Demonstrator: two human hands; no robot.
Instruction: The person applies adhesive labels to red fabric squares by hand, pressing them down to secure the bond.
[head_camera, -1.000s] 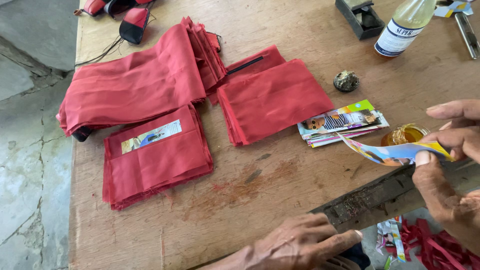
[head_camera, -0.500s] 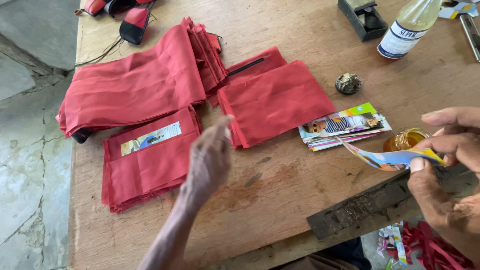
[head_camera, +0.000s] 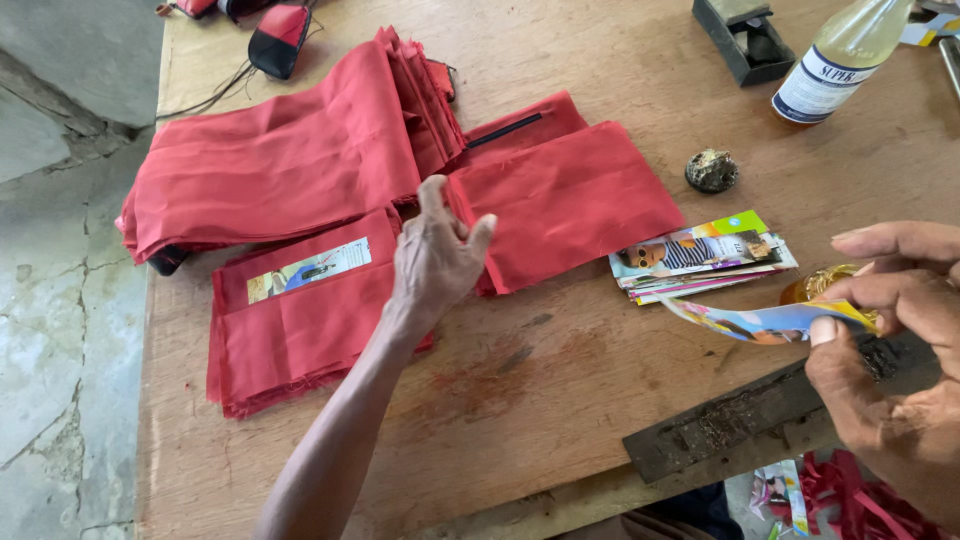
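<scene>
My left hand (head_camera: 436, 258) reaches over the wooden table (head_camera: 560, 370) with fingers apart, hovering at the gap between two stacks of red cloth pieces. The near-left stack (head_camera: 300, 320) has a colourful picture strip showing in its top piece. The middle stack (head_camera: 570, 205) lies just right of my fingers. My right hand (head_camera: 885, 330) pinches a curled colourful picture card (head_camera: 765, 320) at the right edge. A small pile of similar cards (head_camera: 700, 255) lies beside it.
A large folded red cloth pile (head_camera: 280, 160) lies at the back left. A bottle with a white label (head_camera: 835, 60), a dark metal block (head_camera: 745, 35) and a small dark lump (head_camera: 712, 170) sit at the back right. A worn dark strip (head_camera: 760, 415) runs along the front edge.
My left hand rose from the table's front edge and moved forward to the red cloth stacks. My right hand kept hold of the card.
</scene>
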